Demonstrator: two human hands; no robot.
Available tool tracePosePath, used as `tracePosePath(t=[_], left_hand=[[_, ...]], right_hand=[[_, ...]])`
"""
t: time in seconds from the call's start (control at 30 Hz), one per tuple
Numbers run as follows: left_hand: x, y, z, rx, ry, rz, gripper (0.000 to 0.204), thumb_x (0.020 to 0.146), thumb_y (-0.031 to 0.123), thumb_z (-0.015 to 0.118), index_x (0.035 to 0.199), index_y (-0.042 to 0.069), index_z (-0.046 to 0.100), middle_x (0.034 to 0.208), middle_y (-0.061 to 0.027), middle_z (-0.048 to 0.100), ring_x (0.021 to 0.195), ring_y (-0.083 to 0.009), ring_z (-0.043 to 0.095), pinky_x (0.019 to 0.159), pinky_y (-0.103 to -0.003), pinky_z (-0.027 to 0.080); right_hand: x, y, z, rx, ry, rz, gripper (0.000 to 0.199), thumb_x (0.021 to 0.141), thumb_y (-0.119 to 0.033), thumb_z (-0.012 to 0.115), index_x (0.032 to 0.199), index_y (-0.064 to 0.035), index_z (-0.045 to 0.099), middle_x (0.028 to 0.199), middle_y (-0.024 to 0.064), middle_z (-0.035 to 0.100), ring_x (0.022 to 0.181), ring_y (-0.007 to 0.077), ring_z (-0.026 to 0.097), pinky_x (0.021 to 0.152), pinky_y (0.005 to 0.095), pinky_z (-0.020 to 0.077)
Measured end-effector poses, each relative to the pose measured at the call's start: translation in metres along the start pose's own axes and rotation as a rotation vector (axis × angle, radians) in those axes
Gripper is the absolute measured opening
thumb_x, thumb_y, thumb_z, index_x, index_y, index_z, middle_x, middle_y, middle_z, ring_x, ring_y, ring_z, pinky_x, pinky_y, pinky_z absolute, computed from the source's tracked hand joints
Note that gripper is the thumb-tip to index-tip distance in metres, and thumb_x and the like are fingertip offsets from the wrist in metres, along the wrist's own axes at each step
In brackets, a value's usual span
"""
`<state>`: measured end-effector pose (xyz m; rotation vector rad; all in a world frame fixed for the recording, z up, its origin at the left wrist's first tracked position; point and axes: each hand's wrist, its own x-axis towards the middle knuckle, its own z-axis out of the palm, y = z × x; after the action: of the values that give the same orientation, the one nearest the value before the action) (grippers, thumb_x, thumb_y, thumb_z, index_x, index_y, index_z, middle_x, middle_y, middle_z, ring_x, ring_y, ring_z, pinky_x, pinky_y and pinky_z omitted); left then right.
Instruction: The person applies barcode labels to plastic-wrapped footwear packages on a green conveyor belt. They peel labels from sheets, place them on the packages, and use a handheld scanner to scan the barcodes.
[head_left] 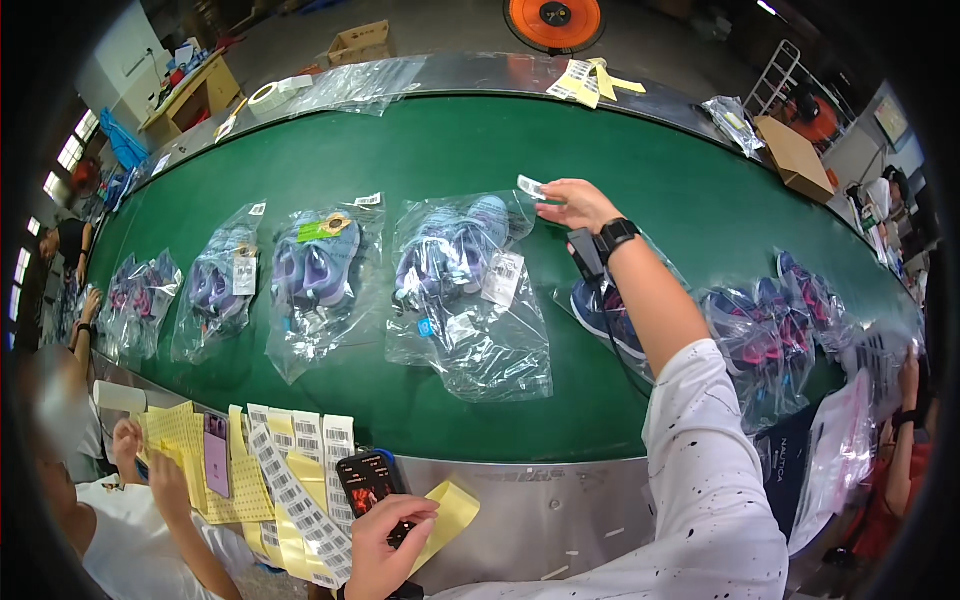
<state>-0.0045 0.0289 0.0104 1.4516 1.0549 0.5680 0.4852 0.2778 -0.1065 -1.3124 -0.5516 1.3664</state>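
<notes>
My right hand (575,204) reaches over the green belt and holds a small white barcode label (531,187) at its fingertips. The label is at the upper right corner of a clear plastic bag (500,350) with light blue and purple shoes (450,245) inside. A white tag (502,278) shows on this bag. Near the front metal edge, my left hand (388,545) is closed, its curled fingers on a strip of yellow backing paper (450,515). Just beyond it lies a black phone (368,482) with a lit screen.
More bagged shoes line the green belt (450,140) on the left, and dark blue pairs (765,320) on the right. Barcode label sheets (300,500) hang over the front edge. Co-workers' hands (165,470) are at the left. A cardboard box (795,160) sits far right.
</notes>
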Motion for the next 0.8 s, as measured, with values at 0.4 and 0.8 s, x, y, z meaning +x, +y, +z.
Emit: tracePosePath(t=[0.4,0.8], left_hand=[[-0.001,-0.006,0.0,0.012,0.02,-0.026,0.019,0.084,-0.006,0.059,0.102,-0.008,0.063,0.101,-0.014,0.063,0.089,-0.0185,0.064,0.08,-0.028,0.052],[-0.006,-0.012,-0.004,0.044,0.031,-0.017,0.018,0.084,-0.007,0.058,0.101,-0.007,0.063,0.1,-0.0137,0.062,0.088,-0.0183,0.063,0.078,-0.028,0.051]], right_hand=[[0.028,0.02,0.037,-0.5,0.203,-0.06,0.022,0.081,0.001,0.069,0.099,0.0015,0.056,0.079,0.0107,0.065,0.068,0.0181,0.066,0.056,0.0298,0.0562],[-0.024,0.031,0.076,-0.962,-0.031,-0.545,0.065,0.085,-0.002,0.054,0.146,-0.0033,0.028,0.119,0.0282,0.061,0.11,0.0382,0.062,0.096,0.0416,0.0475]])
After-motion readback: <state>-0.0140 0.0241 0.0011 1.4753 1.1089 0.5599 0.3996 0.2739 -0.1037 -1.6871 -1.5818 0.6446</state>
